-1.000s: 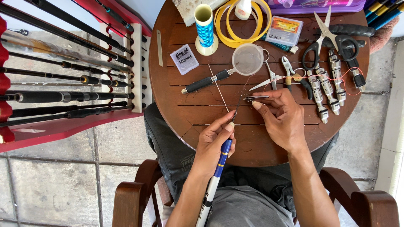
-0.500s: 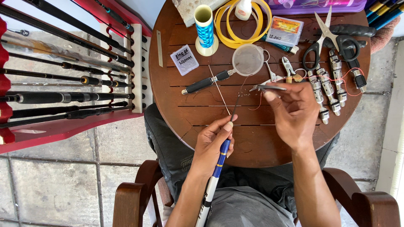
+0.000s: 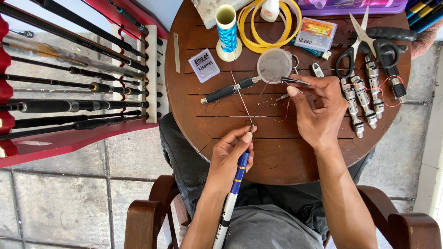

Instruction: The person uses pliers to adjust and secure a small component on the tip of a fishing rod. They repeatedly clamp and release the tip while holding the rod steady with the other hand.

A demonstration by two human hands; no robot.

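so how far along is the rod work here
Done: reel seats lie ready beside the scissors.
In hand: the left hand pinches the blue-and-white rod near its thin tip; the right hand holds tweezers over the table.
Left: no guide visible on the tip.

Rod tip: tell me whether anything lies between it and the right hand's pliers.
Nothing solid shows between them. The rod tip, pinched by the left hand, and the pliers in the right hand are apart over bare table; only a thin thread crosses the gap.

Round wooden table (image 3: pixel 277 157), wooden armchair (image 3: pixel 143 221), grey tiled floor (image 3: pixel 55 198), daylight.
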